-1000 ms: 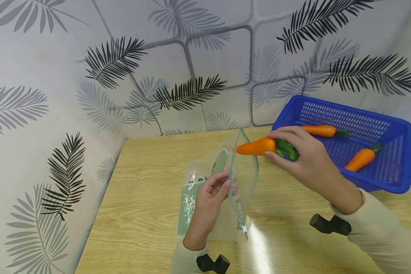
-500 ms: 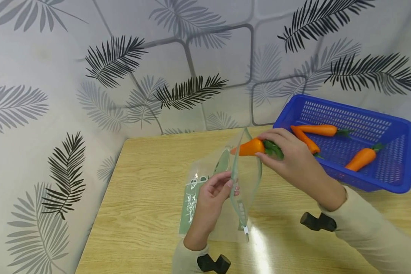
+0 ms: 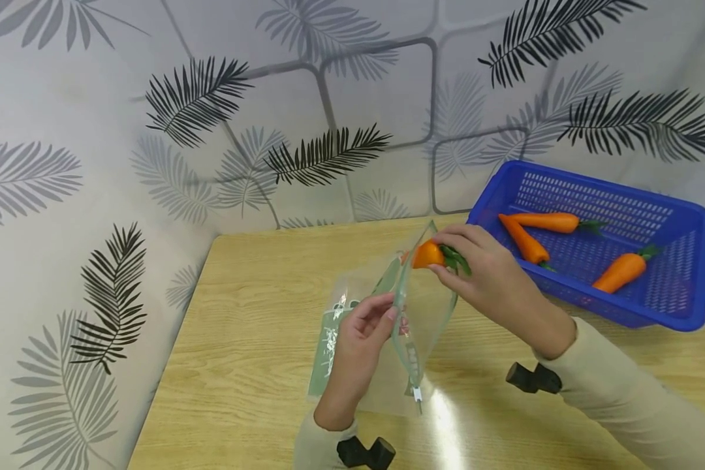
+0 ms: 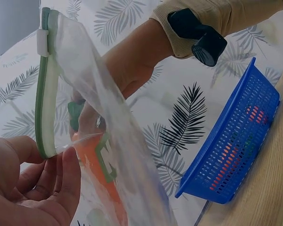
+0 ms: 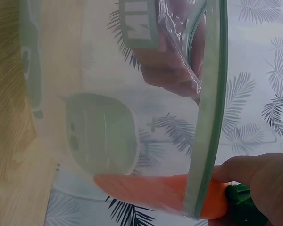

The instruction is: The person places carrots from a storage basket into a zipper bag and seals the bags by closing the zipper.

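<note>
1. The leaf-patterned backdrop (image 3: 153, 196) stood behind the wooden table (image 3: 241, 326).
2. The blue basket (image 3: 599, 199) sat at the far right of the table; the far carrot (image 3: 546, 222), the left carrot (image 3: 525, 239) and the right carrot (image 3: 619, 273) lay inside it.
3. The clear bag (image 3: 425, 313), printed in green, was held up near the middle of the table, its mouth parted and facing right, towards the basket.
4. The right hand (image 3: 482, 267) had moved left, closer to the bag, over the last second; its thumb and fingers were clamped on the held carrot at its leafy end.
5. The left hand (image 3: 364, 333) had kept much the same place, its thumb and fingers pinched together on the bag's left lip, so the mouth stayed apart.
6. The held carrot (image 3: 427, 254) had slid tip first deeper through the mouth, at its far side. The right wrist view showed most of its body behind the plastic, with only the thick end and leaves outside. Inserting it looked well advanced, I judged, though not complete, since it had not been let go.
7. The white zip slider (image 3: 418, 394) hung at the near end of the mouth, well apart from the held carrot.
</note>
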`<state>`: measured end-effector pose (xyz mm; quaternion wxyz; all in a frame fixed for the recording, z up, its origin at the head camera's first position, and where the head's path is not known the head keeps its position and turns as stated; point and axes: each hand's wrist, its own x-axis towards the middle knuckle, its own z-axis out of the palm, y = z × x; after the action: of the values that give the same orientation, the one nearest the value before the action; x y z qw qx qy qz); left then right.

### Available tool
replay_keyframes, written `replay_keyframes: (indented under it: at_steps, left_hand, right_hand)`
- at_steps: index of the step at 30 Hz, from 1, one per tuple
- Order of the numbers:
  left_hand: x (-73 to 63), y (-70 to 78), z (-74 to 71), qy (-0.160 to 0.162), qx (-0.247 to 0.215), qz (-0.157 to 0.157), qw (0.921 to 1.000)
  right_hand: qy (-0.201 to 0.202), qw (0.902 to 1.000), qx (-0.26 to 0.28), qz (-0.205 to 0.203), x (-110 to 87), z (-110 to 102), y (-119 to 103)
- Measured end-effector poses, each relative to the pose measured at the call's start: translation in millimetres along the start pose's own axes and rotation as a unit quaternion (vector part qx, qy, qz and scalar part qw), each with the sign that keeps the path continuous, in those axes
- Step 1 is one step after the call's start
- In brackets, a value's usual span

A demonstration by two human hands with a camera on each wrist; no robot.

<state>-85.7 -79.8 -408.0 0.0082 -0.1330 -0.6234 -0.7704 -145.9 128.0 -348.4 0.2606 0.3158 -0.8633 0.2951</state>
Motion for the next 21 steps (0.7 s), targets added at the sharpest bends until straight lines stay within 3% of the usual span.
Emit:
replay_keyframes:
  at_steps: [10, 21]
  left_hand:
    - [0.0, 2.2, 2.5, 0.0, 0.007, 0.002, 1.0]
    - [1.1, 2.7, 3.7, -0.004, -0.002, -0.003, 1.0]
  right_hand:
    - [-0.003, 0.9999, 0.005, -0.014, -1.3, 4.8, 0.3]
    - [-0.017, 0.9983, -0.032, -0.044, 0.3, 10.0, -1.3]
